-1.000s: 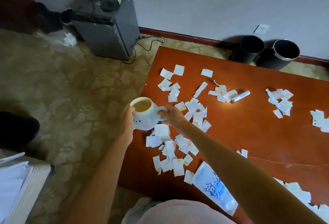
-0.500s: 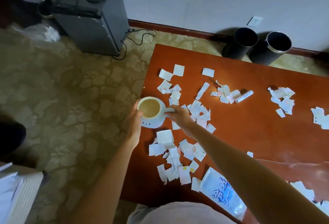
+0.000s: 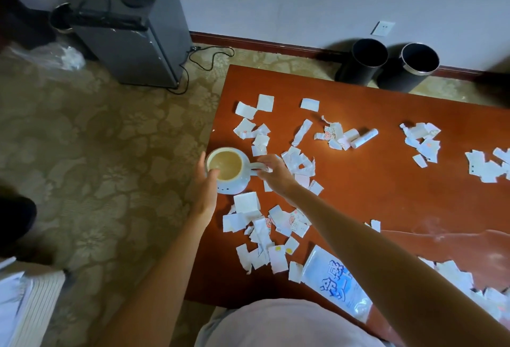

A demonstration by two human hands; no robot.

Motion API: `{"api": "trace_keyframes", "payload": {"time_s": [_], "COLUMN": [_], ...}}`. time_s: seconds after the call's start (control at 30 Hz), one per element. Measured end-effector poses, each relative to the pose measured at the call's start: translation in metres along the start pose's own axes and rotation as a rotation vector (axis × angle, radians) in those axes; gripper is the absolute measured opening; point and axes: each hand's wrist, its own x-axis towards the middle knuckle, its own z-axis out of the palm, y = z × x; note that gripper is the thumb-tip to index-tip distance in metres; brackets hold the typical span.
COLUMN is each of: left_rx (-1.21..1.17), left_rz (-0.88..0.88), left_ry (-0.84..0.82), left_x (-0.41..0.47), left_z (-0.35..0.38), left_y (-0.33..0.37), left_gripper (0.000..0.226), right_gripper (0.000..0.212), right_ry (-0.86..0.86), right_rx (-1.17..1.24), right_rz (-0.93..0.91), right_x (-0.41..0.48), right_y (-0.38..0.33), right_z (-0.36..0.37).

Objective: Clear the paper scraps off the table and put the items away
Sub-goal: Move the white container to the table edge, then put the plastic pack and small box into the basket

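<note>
A white mug of milky brown drink stands on the red-brown table near its left edge. My left hand lies against the mug's left side, fingers straight and thumb at the rim. My right hand sits just right of the mug, its loose fingertips at the handle. Several torn white paper scraps are scattered over the table, with more piles at the right. A white tube lies among scraps, and a blue-and-white plastic packet rests at the near edge.
Two dark round bins stand on the carpet beyond the table's far edge. A small dark fridge with a trailing cable is at the back left. A stack of papers sits at the lower left.
The mug, held up beyond the table's left edge by both hands, has come down onto the table. Both hands have loosened their hold on it.
</note>
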Motion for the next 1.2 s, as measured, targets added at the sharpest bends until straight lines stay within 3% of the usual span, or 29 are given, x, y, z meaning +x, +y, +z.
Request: {"api": "trace_keyframes", "payload": {"time_s": [0.17,0.23,0.33,0.43,0.6,0.77,0.93,1.1,1.2], "left_rx": [0.017,0.041,0.134,0.243,0.289,0.291,0.234,0.184,0.162], "left_rz": [0.218,0.306,0.305,0.21,0.154,0.079,0.037,-0.011,-0.075], "left_ry": [0.306,0.244,-0.003,-0.167,-0.231,-0.171,-0.096,0.007,0.054], "left_x": [-0.045,-0.068,-0.102,-0.125,-0.149,-0.161,-0.168,-0.174,-0.181], "left_z": [0.018,0.034,0.06,0.083,0.108,0.13,0.151,0.171,0.182], "left_y": [0.01,0.012,0.007,-0.015,-0.036,-0.03,-0.014,0.002,0.012], "left_gripper": [0.056,0.049,0.043,0.041,0.039,0.036,0.03,0.029,0.032], "right_gripper": [0.035,0.029,0.031,0.052,0.082,0.066,0.018,0.012,0.032], "right_ry": [0.186,0.226,0.257,0.119,-0.038,-0.057,-0.07,-0.074,-0.084], "right_rx": [-0.054,-0.141,-0.273,-0.44,-0.683,-0.76,-0.652,-0.508,-0.383], "right_rz": [-0.067,-0.068,-0.001,0.052,0.089,0.07,0.033,0.005,-0.043], "right_x": [-0.036,-0.061,-0.103,-0.14,-0.159,-0.152,-0.145,-0.135,-0.127], "right_y": [0.028,0.051,0.094,0.134,0.17,0.174,0.174,0.177,0.174], "right_z": [-0.039,-0.055,-0.066,-0.063,-0.06,-0.065,-0.088,-0.125,-0.15]}}
